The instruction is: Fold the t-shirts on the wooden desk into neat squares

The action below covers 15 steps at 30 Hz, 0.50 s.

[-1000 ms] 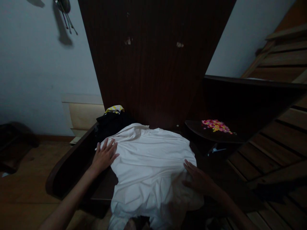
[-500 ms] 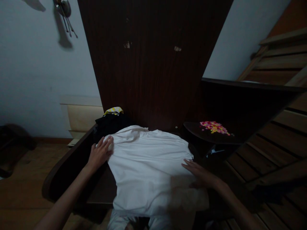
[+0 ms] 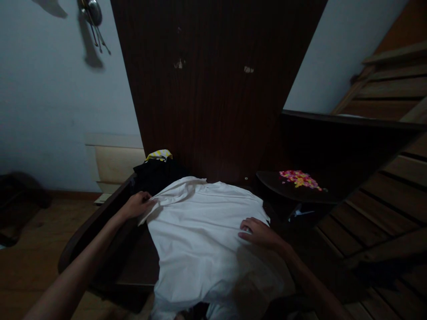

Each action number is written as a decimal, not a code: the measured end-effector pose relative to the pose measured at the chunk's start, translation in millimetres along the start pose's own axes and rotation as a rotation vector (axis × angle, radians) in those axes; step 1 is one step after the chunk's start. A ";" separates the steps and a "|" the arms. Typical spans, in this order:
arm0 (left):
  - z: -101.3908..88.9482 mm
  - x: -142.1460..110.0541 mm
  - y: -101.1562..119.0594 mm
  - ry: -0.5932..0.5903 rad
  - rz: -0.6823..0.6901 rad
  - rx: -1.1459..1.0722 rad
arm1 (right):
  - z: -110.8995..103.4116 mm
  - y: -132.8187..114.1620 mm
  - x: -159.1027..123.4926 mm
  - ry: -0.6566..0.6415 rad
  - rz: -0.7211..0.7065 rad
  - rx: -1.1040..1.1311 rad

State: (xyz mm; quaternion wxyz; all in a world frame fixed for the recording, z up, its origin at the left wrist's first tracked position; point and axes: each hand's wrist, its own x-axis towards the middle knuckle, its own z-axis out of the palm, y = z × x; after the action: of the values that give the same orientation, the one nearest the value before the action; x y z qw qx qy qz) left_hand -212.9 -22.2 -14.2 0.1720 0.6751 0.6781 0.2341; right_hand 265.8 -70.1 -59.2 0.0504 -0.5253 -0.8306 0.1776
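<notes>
A white shirt (image 3: 200, 235) lies spread over a dark wooden surface (image 3: 136, 266), its near end hanging over the front edge. At its left sleeve, my left hand (image 3: 137, 205) has its fingers closed in a pinch on the cloth. My right hand (image 3: 258, 232) rests over the right part of the shirt, fingers bent and the thumb apart, with nothing gripped. Dim light and shadow hide detail in the lower right of the cloth.
Dark folded clothes (image 3: 156, 173) with a yellow-and-white cloth (image 3: 159, 154) lie behind the left sleeve. Small pink and yellow pieces (image 3: 300, 179) sit on a rounded shelf (image 3: 271, 180) at right. A tall dark panel (image 3: 213, 111) stands behind, and wooden slats (image 3: 373, 213) line the right.
My left hand went from lying flat on the sleeve to pinching its edge. My right hand moved slightly left over the shirt, its fingers bending. The shirt's near part shifted.
</notes>
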 end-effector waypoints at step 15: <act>-32.0 22.4 5.0 0.022 -0.033 -0.199 | 18.2 -130.7 172.9 0.268 -0.524 0.309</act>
State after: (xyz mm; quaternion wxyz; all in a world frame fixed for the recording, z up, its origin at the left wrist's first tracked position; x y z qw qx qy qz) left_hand -227.0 -2.8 17.0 0.2344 0.6410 0.6643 0.3049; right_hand 72.6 29.2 -48.5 0.2824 -0.2985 -0.8868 0.2115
